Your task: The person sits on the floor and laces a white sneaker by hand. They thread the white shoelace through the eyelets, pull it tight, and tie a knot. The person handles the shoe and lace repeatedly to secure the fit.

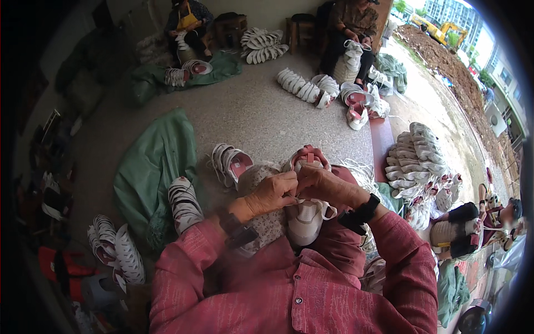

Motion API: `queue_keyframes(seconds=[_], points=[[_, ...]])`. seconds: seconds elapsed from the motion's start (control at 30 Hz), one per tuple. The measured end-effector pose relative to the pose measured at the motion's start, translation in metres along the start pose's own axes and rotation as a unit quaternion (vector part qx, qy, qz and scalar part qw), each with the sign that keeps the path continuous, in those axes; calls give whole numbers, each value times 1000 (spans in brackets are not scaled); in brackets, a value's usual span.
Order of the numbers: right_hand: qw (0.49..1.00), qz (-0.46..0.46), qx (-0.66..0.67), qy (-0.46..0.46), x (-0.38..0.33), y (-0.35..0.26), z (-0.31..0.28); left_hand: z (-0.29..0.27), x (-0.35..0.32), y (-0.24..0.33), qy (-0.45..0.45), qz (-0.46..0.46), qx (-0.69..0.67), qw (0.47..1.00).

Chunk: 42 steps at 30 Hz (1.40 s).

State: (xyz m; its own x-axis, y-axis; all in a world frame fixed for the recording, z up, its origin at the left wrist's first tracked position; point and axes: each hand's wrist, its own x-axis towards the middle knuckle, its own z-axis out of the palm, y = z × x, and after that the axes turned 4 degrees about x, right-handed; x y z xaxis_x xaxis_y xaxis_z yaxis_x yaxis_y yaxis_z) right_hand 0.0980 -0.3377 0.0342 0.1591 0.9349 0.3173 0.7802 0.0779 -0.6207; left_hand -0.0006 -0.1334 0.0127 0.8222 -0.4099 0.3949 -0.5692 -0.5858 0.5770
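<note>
A white shoe (305, 224) with a red lining rests on my lap, toe toward me. Both hands meet over its lacing. My left hand (273, 192) is closed in a pinch at the white shoelace, which my fingers mostly cover. My right hand (328, 187) is also pinched closed on the lace, close against the left fingertips. A loop of white shoelace (329, 210) hangs out below the right hand. Patterned cloth (261, 225) covers my leg beside the shoe.
White shoes (186, 203) stand in a row to my left, near a green cloth sack (158, 167). A tall shoe pile (417, 156) rises at right. Two people (350, 33) (189, 22) sit with shoes at the far side; another person (495, 220) is at far right.
</note>
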Motion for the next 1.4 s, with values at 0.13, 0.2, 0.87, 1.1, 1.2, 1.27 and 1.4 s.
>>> queue_keyframes(seconds=[0.13,0.2,0.87,1.1,1.2,1.27,1.4], points=[[999,-19,-29,16,-4,1,5,-9,9,1,-55,4,-42,998],[997,-19,-31,63,-1,-8,1,-12,12,8,-68,-20,-33,997],[957,254,78,112,-123,-60,-11,-32,4,52,24,-174,-400,899],[673,154,558,460,-163,-76,-54,-81,-33,50,258,-72,-582,768],[500,31,688,525,-190,-64,-68,-100,-48,41,308,-28,-638,705],[503,-15,680,533,-208,-55,-79,-109,-62,35,346,-26,-655,671],[450,-34,659,602,-245,-42,-97,-125,-84,23,382,18,-685,620]])
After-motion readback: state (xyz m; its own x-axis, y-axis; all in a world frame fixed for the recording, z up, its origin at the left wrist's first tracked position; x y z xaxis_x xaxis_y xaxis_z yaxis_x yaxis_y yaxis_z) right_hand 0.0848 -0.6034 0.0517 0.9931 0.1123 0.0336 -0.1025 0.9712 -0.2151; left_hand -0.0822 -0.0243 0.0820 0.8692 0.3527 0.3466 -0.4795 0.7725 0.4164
